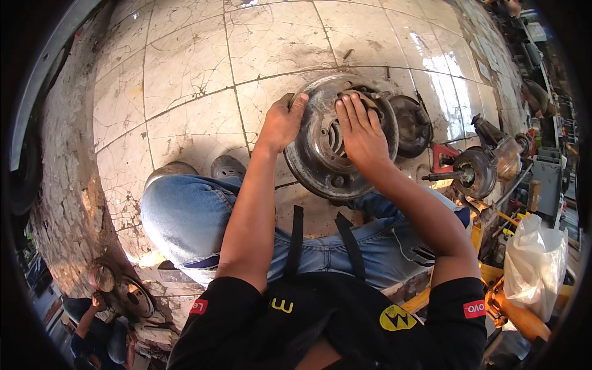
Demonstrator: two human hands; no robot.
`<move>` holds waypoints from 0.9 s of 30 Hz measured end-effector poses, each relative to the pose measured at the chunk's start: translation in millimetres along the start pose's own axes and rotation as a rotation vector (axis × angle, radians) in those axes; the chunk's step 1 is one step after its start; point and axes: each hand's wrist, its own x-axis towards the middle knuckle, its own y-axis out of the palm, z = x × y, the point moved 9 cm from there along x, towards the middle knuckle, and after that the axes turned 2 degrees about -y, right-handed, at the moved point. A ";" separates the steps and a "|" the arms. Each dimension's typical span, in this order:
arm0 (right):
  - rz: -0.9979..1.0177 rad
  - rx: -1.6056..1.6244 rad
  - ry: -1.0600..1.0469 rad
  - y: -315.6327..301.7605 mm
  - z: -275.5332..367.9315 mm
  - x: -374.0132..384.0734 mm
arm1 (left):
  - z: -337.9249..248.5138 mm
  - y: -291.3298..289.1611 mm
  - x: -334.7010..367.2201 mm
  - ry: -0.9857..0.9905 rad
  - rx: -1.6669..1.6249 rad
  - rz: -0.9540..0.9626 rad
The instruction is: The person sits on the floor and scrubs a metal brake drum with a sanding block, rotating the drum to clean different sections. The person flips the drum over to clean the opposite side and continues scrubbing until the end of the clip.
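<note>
A round, worn metal brake plate [308, 160], with a central hole and several smaller holes, is tilted in front of my knees. My left hand [280, 123] grips its left rim, thumb on the near face. Flat against the upper part lies my right hand [365, 132], fingers stretched out and close together. Beneath those fingertips shows a curved brownish piece [372, 98]; whether it is loose or fixed to the plate I cannot tell. Through the central hole a coil-like shape is partly visible.
A second dark round plate [414, 126] lies just right of mine. Farther right are a red stand [443, 158] and an axle hub with a shaft [475, 172]. A plastic bag [533, 262] hangs near tools. Another person [102, 333] works at the lower left beside a drum [135, 296].
</note>
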 end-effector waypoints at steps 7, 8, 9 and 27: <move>0.098 0.169 -0.018 -2.1 -1.7 6.1 | 3.0 -3.7 -3.3 0.007 0.013 -0.041; 0.105 0.177 -0.016 -1.3 -0.2 1.5 | 5.2 -3.4 -3.3 -0.002 0.045 -0.048; 0.112 0.177 -0.012 -0.7 -1.2 -4.2 | 4.7 -0.4 -1.9 -0.007 0.073 -0.052; 0.102 0.307 0.141 7.8 16.1 -8.1 | 2.0 2.5 -14.4 -0.009 0.089 -0.063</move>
